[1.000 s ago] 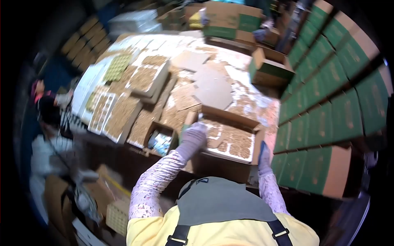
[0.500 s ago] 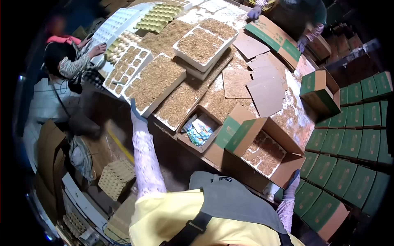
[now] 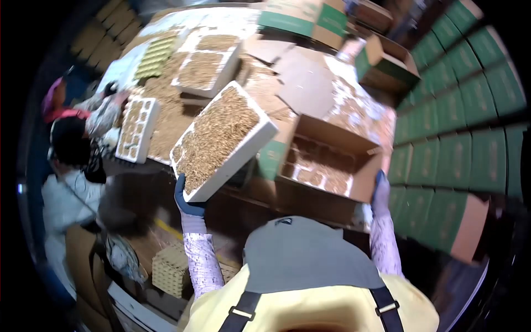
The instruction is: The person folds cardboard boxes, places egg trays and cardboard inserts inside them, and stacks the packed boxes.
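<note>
My left hand (image 3: 189, 198), in a blue-grey glove, grips the near lower end of a white foam tray (image 3: 218, 141). Brown husk-like filling covers the tray's top, and the tray is tilted above the table's front edge. At the right end of an open cardboard box (image 3: 326, 133), my gloved right hand (image 3: 381, 193) is closed against the outer wall; part of its fingers is hidden. Inside that box lies a white foam tray (image 3: 347, 182) with round, husk-filled hollows. The held tray covers most of the small carton behind it.
Another husk-filled foam tray (image 3: 207, 66) stands farther back. Flat cardboard sheets (image 3: 304, 86) lie mid-table. A second open box (image 3: 387, 63) and stacked green boxes (image 3: 453, 160) are at right. A person (image 3: 74, 138) works at left, near a yellow egg tray (image 3: 156, 58).
My left hand has lifted the husk-filled tray off the table and brought it right, toward the open box. My right hand remains at the box's right end. The view has shifted.
</note>
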Demonstrator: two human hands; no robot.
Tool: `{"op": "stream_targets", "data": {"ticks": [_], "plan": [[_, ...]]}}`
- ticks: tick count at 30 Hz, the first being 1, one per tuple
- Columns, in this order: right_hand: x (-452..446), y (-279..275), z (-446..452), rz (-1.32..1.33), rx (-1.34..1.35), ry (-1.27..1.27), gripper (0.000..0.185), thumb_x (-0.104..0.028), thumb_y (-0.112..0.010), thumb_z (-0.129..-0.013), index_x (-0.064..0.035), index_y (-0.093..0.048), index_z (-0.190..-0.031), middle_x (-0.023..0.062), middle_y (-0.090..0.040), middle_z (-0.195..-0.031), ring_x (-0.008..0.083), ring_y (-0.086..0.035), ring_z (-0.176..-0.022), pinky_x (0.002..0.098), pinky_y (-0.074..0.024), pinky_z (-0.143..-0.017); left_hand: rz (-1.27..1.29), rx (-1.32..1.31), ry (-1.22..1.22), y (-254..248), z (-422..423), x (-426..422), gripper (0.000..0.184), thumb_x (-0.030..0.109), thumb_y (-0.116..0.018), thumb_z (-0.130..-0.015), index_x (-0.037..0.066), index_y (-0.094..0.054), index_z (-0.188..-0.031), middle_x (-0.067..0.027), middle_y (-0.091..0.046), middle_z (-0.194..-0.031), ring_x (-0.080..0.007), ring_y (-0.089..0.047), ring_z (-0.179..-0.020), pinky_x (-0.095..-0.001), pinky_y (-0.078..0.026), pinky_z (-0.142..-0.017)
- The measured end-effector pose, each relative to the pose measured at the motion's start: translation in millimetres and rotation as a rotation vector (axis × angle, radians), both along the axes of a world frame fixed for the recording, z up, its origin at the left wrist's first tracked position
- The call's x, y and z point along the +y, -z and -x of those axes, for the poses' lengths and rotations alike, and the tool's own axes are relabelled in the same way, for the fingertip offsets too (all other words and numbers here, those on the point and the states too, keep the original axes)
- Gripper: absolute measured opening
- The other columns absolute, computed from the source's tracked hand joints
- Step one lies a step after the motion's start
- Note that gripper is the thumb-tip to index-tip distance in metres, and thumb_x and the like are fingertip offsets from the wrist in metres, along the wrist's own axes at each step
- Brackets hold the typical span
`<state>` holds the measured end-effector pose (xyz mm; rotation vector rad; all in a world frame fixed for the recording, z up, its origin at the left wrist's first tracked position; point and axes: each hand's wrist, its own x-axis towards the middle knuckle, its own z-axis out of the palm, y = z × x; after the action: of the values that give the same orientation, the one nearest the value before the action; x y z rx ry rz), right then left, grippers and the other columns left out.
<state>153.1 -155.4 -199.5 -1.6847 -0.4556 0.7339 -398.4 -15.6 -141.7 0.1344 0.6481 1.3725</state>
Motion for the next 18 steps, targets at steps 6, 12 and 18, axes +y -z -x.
{"op": "stream_targets", "data": {"ticks": [6,12,18], "plan": [[1.3,-7.7,1.6,0.017,-0.306,-0.136,0.039,-0.025,-0.041,-0.101,0.0043,-0.058,-0.119,0.0135,-0.064,-0.115,0.0208,-0.059,-0.105,0.0302,-0.0437,-0.095,-0.034,0.137,0.499,-17.1,-141.7,19.3,0.05,0.025,-0.054,-0.094,-0.005,-0.045,-0.133,-0.0204,-0.054,-0.13,-0.0317,-0.057,-0.115,-0.0438,-0.045,-0.102],[-3.4,5.7,-16.9,-0.264,0.609,-0.05,0.037,-0.027,-0.046,-0.099,-0.0026,-0.056,-0.125,0.0059,-0.063,-0.112,0.0153,-0.06,-0.101,0.0295,-0.0476,-0.09,-0.649,0.777,0.675,12.6,-213.3,37.5,0.039,0.019,-0.056,-0.092,0.001,-0.052,-0.126,-0.0121,-0.06,-0.122,-0.0214,-0.058,-0.113,-0.0367,-0.046,-0.099],[-47.1,47.8,-50.9,-0.112,0.434,-0.057,0.036,-0.032,-0.048,-0.1,-0.002,-0.062,-0.115,0.0024,-0.064,-0.106,0.0103,-0.059,-0.088,0.0244,-0.0485,-0.082,-0.217,0.71,0.813,-50.2,-248.7,14.4,0.076,0.029,-0.071,-0.085,0.0,-0.032,-0.143,-0.0136,-0.059,-0.118,-0.0225,-0.058,-0.11,-0.0302,-0.048,-0.094]]}}
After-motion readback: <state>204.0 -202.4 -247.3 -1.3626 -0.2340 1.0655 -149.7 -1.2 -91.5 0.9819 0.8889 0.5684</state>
